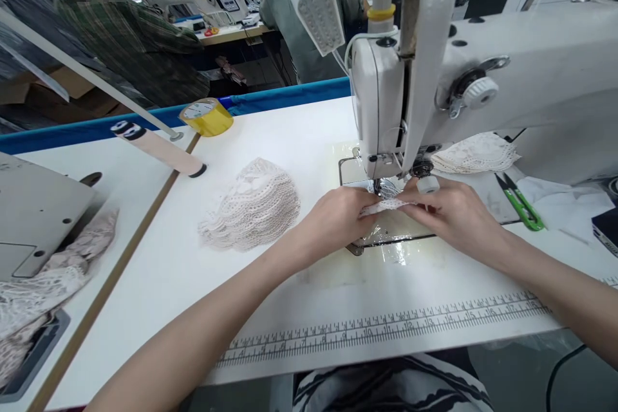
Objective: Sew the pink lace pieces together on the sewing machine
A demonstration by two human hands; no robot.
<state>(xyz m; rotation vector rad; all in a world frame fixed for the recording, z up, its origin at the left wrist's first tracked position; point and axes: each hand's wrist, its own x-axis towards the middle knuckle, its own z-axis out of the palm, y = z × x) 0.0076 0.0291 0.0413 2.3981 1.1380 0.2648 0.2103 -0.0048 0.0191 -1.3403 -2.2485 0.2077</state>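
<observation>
1. Here's the lace piece (385,206), right at the presser foot (377,186) of the sewing machine (526,71); stitching looks to be underway.
2. Left hand (345,214) pinches one end, right hand (454,209) the other.
3. Next move seems to call for steady, even feeding.

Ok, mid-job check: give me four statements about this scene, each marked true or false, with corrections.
1. The bare left hand and bare right hand both hold a small white lace piece at the white sewing machine. True.
2. The green-handled metal snips lie left of the left hand. False: the snips lie right of the right hand.
3. The round yellow tape roll lies farther off than the fanned off-white lace pile. True.
4. The black printed ruler scale runs along the white table's far edge. False: near edge.
</observation>
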